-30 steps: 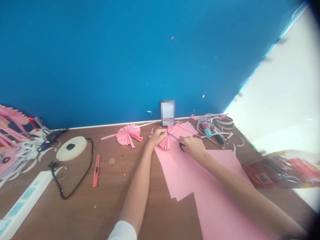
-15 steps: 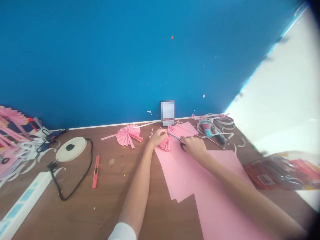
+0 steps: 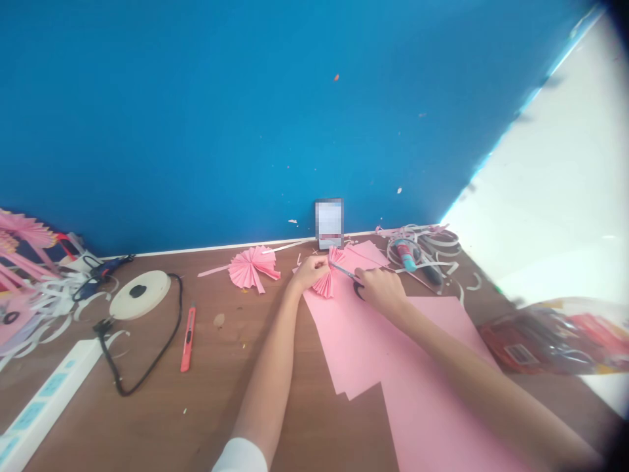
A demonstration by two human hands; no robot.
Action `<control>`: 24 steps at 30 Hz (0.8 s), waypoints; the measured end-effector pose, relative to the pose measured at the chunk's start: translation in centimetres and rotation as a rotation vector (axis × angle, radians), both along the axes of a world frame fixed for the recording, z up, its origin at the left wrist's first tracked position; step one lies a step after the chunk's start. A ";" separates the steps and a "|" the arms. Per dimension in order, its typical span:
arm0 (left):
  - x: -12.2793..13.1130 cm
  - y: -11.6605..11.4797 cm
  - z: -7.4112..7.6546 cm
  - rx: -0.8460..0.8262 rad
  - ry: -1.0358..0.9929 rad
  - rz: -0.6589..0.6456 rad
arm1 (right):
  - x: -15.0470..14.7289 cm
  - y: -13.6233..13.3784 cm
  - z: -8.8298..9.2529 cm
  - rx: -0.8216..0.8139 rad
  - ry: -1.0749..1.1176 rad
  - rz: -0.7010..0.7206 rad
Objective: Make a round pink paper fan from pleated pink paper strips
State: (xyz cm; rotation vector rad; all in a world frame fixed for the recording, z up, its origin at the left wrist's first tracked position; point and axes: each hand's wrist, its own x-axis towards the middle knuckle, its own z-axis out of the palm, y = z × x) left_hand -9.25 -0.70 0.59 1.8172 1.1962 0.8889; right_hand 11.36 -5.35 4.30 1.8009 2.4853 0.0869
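Note:
My left hand (image 3: pixel 310 273) is closed on a pleated pink paper fan (image 3: pixel 325 284), gripping it near its narrow middle. From the right, my right hand (image 3: pixel 381 287) grips a pair of scissors (image 3: pixel 346 271) by the dark handles. The blades point left and reach the middle of the fan; whether they are cutting into it I cannot tell. Pink paper sheets (image 3: pixel 417 354) lie beneath the fan and under my right forearm. A second pleated pink fan (image 3: pixel 251 267), spread wider, rests on the table to the left of my left hand.
A phone (image 3: pixel 329 221) leans on the blue wall. Left are a red utility knife (image 3: pixel 187 339), a tape roll (image 3: pixel 118 305), a black cord (image 3: pixel 147 372) and a white power strip (image 3: pixel 52 393). Right are a glue stick (image 3: pixel 405 255), paper strips (image 3: pixel 445 238) and a plastic bag (image 3: pixel 545 334).
Almost nothing differs. Both hands, the scissors and the fan keep their places, and the whole view has shifted very slightly.

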 end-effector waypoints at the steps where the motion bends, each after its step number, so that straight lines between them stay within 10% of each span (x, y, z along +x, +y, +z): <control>1: 0.0 0.0 0.0 0.002 -0.001 -0.004 | 0.1 0.1 0.0 0.005 0.006 -0.003; 24: -0.1 0.0 0.0 -0.019 -0.039 -0.018 | 0.2 0.4 -0.1 -0.010 0.024 -0.018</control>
